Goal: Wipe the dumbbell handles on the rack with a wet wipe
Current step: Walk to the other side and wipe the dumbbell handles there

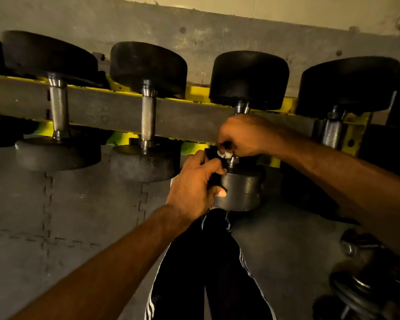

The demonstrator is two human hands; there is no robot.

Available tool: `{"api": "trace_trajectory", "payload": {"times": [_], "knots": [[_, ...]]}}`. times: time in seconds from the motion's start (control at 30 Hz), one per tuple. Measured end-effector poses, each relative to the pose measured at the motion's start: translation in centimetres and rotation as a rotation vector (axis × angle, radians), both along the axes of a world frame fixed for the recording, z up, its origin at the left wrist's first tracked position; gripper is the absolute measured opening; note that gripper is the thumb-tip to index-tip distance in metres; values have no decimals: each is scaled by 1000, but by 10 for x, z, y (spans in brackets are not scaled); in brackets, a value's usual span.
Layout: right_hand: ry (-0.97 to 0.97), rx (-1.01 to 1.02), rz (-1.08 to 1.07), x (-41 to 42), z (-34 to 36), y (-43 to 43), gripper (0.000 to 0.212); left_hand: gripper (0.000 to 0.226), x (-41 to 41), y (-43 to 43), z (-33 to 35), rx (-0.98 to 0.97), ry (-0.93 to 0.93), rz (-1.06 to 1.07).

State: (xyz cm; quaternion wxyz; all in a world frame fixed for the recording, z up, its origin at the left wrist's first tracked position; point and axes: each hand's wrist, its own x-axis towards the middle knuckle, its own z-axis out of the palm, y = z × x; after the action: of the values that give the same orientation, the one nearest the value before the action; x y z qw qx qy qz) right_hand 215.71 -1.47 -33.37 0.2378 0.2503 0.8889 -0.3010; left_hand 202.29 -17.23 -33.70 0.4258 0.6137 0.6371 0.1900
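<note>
White wipe (224, 154) shows under your right hand (243, 137), whose fingers curl round it and the handle (233, 160) of the dumbbell (240, 190) in front of you on the rack (116, 112). That handle runs straight away from you, from near head to far head, so stroke along that line. Your left hand (194, 183) grips a dark item against the near head; it is too dim to name. The neighbouring handle (331, 132) lies rightward, nearer your right hand.
</note>
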Motion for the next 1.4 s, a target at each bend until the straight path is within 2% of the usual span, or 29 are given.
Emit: {"api": "trace_trajectory", "payload": {"times": [0.2, 0.27, 0.33, 0.4, 0.53, 0.6, 0.67, 0.73, 0.8, 0.97, 1.03, 1.13, 1.27, 1.4], "knots": [[117, -197, -77, 34, -10, -17, 17, 56, 0, 0, 0, -4, 24, -6], [152, -182, -121, 37, -10, -22, 17, 55, 0, -1, 0, -3, 16, -4], [145, -80, -68, 28, -10, -24, 20, 53, 0, -1, 1, 8, 5, -2], [-7, -20, -7, 9, -9, -22, 22, 52, 0, 1, 0, 15, 8, -3], [-423, -194, 29, -29, -5, -8, 5, 47, -1, 1, -1, 12, 16, -15], [-459, -241, 34, -31, -4, -4, 7, 45, 0, 0, -1, 13, 18, -16], [-284, -161, 8, -17, -2, -6, 14, 45, 0, 0, 1, 10, 19, -13], [-4, -58, -82, 7, -5, -16, 13, 46, 1, 0, 1, 11, 19, -8], [121, -111, -268, 31, -8, -31, 10, 45, 0, 0, 1, 7, 20, -1], [15, -231, -962, 58, -21, -60, 13, 43, 2, 1, 4, -15, 17, -9], [6, -299, -1136, 56, -31, -50, 14, 43, 2, 3, 2, -17, 9, -8], [-50, -439, -1182, 49, -53, -38, 20, 46, -2, 3, -1, -20, 4, -4], [-219, -681, -1000, 54, -78, -35, 12, 52, -1, -4, 2, -43, 15, -13], [-187, -781, -993, 64, -70, -22, 12, 55, 1, 2, 1, -35, 5, -15]]}}
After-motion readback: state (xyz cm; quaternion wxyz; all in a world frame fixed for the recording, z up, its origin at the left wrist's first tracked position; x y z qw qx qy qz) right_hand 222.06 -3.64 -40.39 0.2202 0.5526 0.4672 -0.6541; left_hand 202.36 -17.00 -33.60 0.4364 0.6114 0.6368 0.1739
